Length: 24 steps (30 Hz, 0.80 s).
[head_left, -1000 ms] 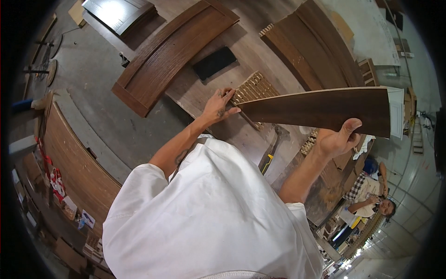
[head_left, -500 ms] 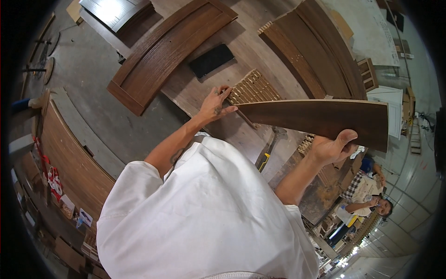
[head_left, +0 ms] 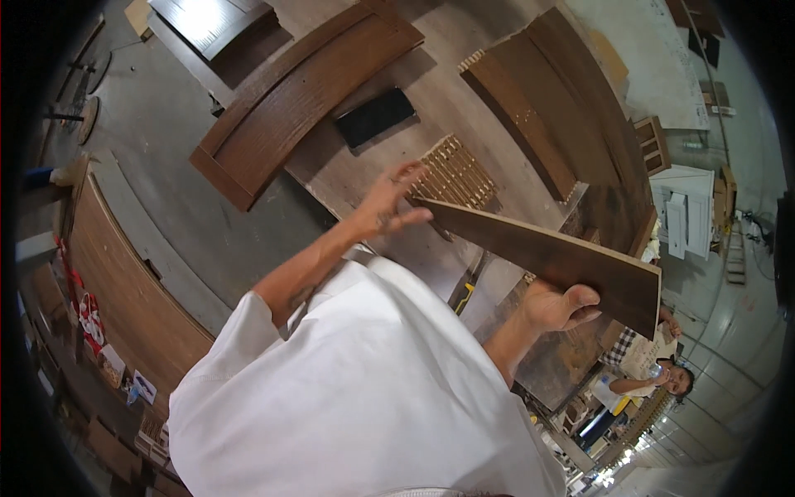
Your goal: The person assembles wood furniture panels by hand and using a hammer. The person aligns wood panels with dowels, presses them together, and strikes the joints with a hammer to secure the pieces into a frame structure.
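Observation:
A long dark brown wooden board slants across in front of my body, its left end narrower in view. My right hand is closed on the board's near edge toward its right end, thumb lying over the face. At the other end, my left hand has its thumb and fingers apart around the board's tip; its fingers are slightly blurred. Just beyond that hand, a ribbed row of narrow wooden strips lies on the workbench. A tool with a yellow and black handle rests under the board.
A curved brown panel lies at the bench's left edge, beside a black flat rectangular object. More brown boards are stacked at the right. A large wooden panel stands left. Another person is at the lower right.
The board's right end has swung down toward me with my right hand, uncovering more of the strips. My left hand has shifted slightly right and its fingers have come off the strips' edge.

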{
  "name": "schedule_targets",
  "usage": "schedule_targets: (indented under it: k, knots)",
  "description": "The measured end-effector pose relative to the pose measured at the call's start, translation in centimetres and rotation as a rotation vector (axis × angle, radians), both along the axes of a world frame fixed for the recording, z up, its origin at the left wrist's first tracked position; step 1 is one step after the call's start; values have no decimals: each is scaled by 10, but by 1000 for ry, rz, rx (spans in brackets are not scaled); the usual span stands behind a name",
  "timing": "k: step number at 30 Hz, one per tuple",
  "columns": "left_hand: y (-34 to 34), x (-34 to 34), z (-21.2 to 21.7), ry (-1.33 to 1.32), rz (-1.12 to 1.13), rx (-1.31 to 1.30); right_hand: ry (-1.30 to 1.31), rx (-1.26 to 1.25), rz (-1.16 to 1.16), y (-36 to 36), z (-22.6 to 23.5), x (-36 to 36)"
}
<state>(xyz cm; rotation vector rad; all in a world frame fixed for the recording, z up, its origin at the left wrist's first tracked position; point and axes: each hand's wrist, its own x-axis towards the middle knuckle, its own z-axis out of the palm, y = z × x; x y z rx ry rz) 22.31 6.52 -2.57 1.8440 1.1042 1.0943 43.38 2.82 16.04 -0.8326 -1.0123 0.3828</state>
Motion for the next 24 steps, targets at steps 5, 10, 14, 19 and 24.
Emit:
schedule_targets:
  k: [5, 10, 14, 19, 24]
  knots:
    - [17, 30, 115, -187, -311, 103, -32, -23, -3, -6, 0, -2]
    - [28, 26, 104, -195, -496, -18, -458, -106, 357, 2, 58, 20]
    - [28, 26, 111, -182, -511, 35, -302, 200, 516, 9, 114, 7]
    - [33, 14, 115, -241, -608, -205, -462, 233, 898, 38, 120, 7]
    - [77, -2, 65, -549, -444, -628, -422, 264, 927, 36, 118, 13]
